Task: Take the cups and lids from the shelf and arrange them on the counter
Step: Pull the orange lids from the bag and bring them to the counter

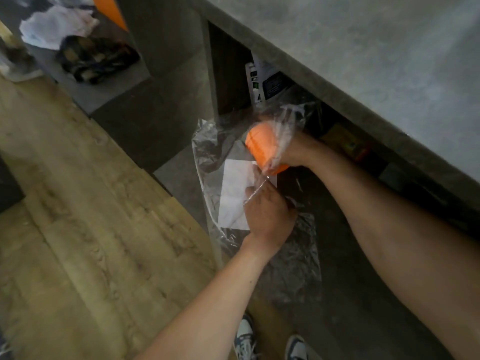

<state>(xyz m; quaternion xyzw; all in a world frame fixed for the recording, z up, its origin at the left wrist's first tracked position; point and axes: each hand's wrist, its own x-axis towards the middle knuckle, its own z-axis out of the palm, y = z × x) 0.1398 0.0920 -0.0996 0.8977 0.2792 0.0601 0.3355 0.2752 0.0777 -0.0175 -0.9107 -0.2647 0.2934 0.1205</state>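
The right hand [289, 152] was curled round the orange cups [261, 142], a nested stack held on its side in the air in front of the open shelf [228, 74] under the counter [363, 48]. The cups were not on the counter. A clear plastic bag [207, 152] hung round the stack and trailed down toward the floor [78, 203]. Its film lay over the right fingers, and blur hid whether that hand was inside the bag or gripping through it. The left hand [267, 214] was just below the cups, its fingers closed on a pinch of the bag's film beside a white label [235, 196]. The two hands were close together but not touching. A printed box [265, 79] stood on the shelf behind the bag. Two shoes [244, 339] showed at the bottom edge, and a heap of cloth [57, 27] lay well away at the upper left
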